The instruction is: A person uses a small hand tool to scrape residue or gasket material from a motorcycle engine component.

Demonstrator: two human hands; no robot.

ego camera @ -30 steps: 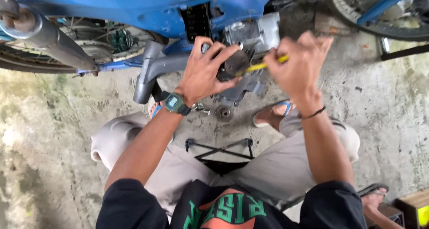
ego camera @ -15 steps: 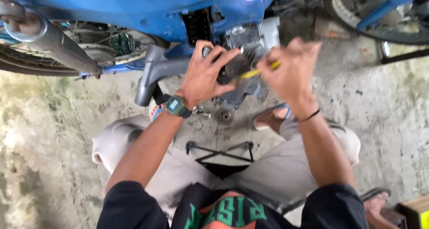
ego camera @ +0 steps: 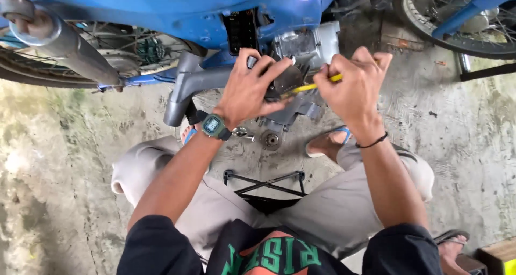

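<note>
— So, what is the left hand (ego camera: pixel 250 89) doing?

— It lies spread over a dark engine part (ego camera: pixel 286 81) of the blue motorcycle (ego camera: pixel 161 6), fingers fanned and pressing on it, thumb towards the right hand. A wristwatch (ego camera: pixel 213 125) with a greenish face sits on that wrist.

— And the right hand (ego camera: pixel 357 84)?

— Its fingers are pressed together around a yellow-handled tool (ego camera: pixel 312 86), which looks like a screwdriver. The handle runs from the fist leftward, and its tip goes in under the left fingers, at the dark part. The tip itself is hidden, so I cannot tell what it meets. A black cord bracelet (ego camera: pixel 372 143) circles that wrist.

— Where is the engine part, exactly?

— Just below the silver engine block (ego camera: pixel 306 44), between the two hands, at the motorcycle's lower side.

— Anything on the ground?

— A small round metal piece (ego camera: pixel 270 139) and some little silvery bits (ego camera: pixel 243 132) lie on the concrete floor (ego camera: pixel 473 140) just below the hands. Nearer the person's knees stands a black wire frame (ego camera: pixel 266 181). One foot in a blue sandal (ego camera: pixel 329 142) rests beside the round piece. The grey exhaust pipe (ego camera: pixel 59 44) slants down at upper left, and a spoked wheel (ego camera: pixel 457 22) shows at upper right.
</note>
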